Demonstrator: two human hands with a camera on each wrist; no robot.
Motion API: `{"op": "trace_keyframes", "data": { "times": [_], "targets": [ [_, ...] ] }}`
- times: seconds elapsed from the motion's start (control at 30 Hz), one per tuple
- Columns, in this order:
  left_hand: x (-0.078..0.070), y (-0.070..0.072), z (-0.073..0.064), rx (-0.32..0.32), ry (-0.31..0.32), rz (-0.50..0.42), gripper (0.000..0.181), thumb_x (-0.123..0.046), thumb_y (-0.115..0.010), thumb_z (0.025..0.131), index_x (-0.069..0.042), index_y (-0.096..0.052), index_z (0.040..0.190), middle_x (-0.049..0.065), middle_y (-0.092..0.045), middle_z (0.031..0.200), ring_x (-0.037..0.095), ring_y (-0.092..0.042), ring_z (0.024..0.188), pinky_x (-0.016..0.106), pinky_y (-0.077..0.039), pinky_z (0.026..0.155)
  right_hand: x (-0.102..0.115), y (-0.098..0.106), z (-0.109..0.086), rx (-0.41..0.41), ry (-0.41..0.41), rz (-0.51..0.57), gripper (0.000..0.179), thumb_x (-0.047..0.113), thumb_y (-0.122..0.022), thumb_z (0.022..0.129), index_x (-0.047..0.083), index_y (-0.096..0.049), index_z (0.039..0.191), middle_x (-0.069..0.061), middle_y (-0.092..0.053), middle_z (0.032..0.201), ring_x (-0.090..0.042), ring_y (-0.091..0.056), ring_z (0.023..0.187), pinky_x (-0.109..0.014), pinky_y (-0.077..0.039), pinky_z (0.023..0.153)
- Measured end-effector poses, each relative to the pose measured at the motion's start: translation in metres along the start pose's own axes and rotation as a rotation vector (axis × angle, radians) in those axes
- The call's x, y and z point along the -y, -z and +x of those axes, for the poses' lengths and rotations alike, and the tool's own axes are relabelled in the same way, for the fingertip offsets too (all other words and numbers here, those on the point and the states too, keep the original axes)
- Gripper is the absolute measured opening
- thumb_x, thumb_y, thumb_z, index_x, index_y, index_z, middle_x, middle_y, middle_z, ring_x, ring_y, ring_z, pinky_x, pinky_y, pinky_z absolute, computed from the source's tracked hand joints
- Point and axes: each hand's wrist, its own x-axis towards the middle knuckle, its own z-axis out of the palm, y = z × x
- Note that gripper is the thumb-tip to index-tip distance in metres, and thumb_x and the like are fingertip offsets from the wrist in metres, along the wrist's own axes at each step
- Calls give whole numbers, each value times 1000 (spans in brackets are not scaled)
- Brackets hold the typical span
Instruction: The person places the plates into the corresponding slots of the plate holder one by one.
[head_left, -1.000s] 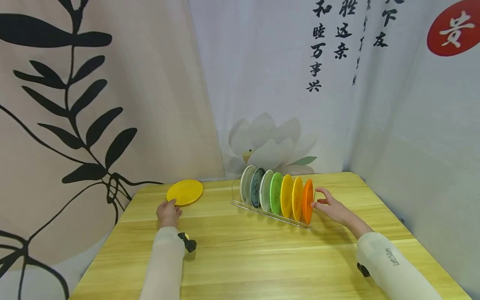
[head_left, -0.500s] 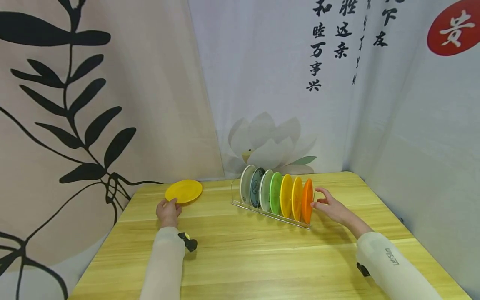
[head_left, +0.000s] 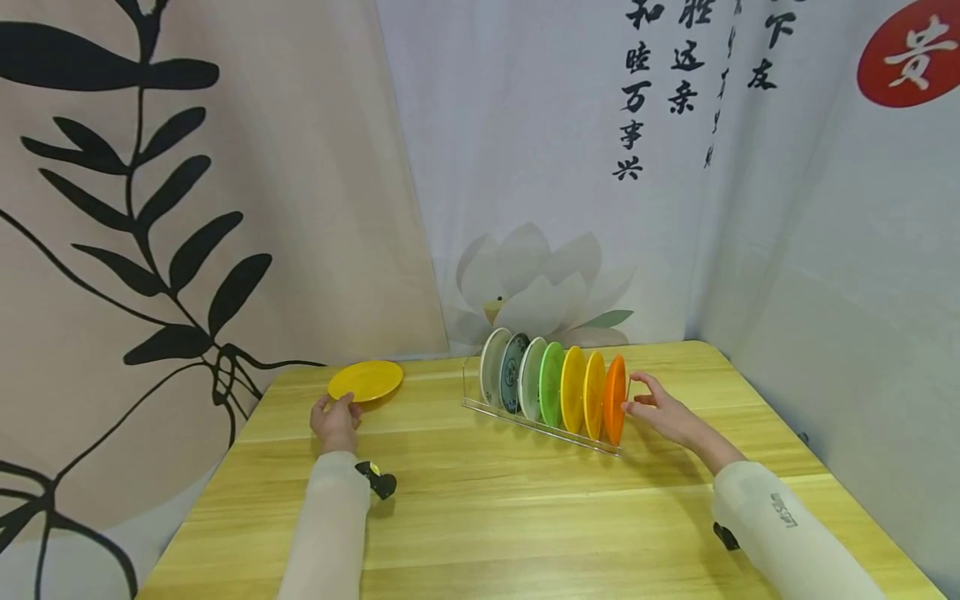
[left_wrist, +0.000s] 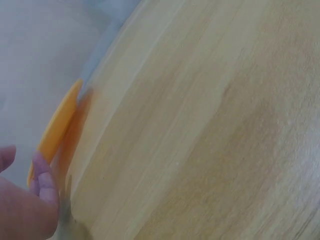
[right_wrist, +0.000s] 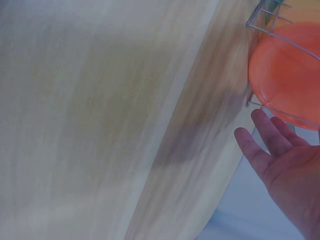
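Note:
At the back left, my left hand [head_left: 335, 422] pinches the near rim of a yellow plate [head_left: 366, 381]. In the left wrist view that yellow plate [left_wrist: 59, 125] slants up off the tabletop, with a shadow beneath it. My right hand [head_left: 663, 413] is at the right end of a wire dish rack [head_left: 540, 429], beside the orange plate [head_left: 615, 402]. Its thumb and index finger are spread apart there. From the right wrist, the other fingers [right_wrist: 270, 137] look loosely extended near the rack's wire; contact is hard to make out.
Several plates stand upright in the rack: pale ones, a blue patterned plate [head_left: 513, 375], a green plate [head_left: 551, 386], two yellow plates [head_left: 573, 392] and the orange one. The wooden table [head_left: 480, 517] meets a printed curtain [head_left: 300, 192] behind and at the right.
The yellow plate has shifted slightly left, its near rim lifting a little in my left hand. My right hand has held its place by the rack.

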Motion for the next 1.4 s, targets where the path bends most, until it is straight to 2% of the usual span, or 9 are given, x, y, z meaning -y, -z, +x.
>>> {"op": "trace_keyframes", "data": {
  "times": [0.17,0.5,0.57,0.63,0.73,0.8,0.87,1.23,1.4],
  "targets": [
    [-1,2,1,-7,-2,-12,69,-8,-62,97,-10,-24,154,8,-54,106,12,-56,75,21,-52,77,1,0,0,1,6,-7,71,41,-52,100,11,-17,154,-38,-38,143,-52,-44,127,-66,-39,102],
    [-2,8,0,-32,-29,38,70,-4,-63,94,-7,-27,153,-2,-57,80,10,-54,64,20,-49,65,1,-1,1,2,17,-2,71,40,-52,100,11,-16,154,-38,-38,143,-52,-44,127,-66,-39,102],
    [-2,9,0,-37,-32,44,69,-2,-62,94,-6,-27,153,1,-59,89,11,-56,68,21,-52,71,1,-1,1,3,19,2,71,40,-52,100,11,-16,154,-38,-38,143,-52,-44,127,-65,-38,102],
    [-2,9,-1,-34,-27,27,69,2,-61,94,-5,-27,154,8,-59,110,13,-58,81,22,-54,80,1,-1,0,6,20,3,71,40,-52,100,11,-16,154,-38,-38,143,-52,-44,127,-65,-38,102],
    [-2,9,-2,-7,-16,-21,71,8,-55,94,-5,-22,156,17,-43,142,19,-56,108,27,-52,94,2,-1,0,8,16,6,71,40,-52,100,12,-15,154,-38,-37,144,-52,-43,128,-66,-38,102],
    [-3,9,-3,10,-3,-51,72,11,-52,94,-6,-21,157,16,-34,153,22,-51,122,29,-49,99,3,-1,0,10,13,-1,72,41,-52,100,12,-15,154,-38,-38,144,-52,-43,127,-66,-39,102],
    [-2,10,-3,19,1,-57,72,11,-49,94,-6,-19,157,16,-31,156,25,-47,128,30,-49,100,3,-1,-1,9,9,-6,72,41,-52,100,12,-15,154,-38,-38,144,-52,-44,127,-66,-39,102],
    [-5,16,-5,17,-9,-49,73,11,-50,90,-3,-22,156,17,-31,155,29,-49,129,32,-49,100,-1,0,0,3,29,-19,73,42,-52,100,8,-16,155,-39,-39,143,-53,-42,128,-66,-39,102],
    [-7,22,-4,13,11,-54,75,11,-49,89,-5,-20,156,15,-27,157,26,-45,130,31,-48,101,-2,0,0,1,38,-35,73,42,-52,100,8,-16,155,-38,-40,143,-53,-43,128,-65,-40,101]
  ]
}}
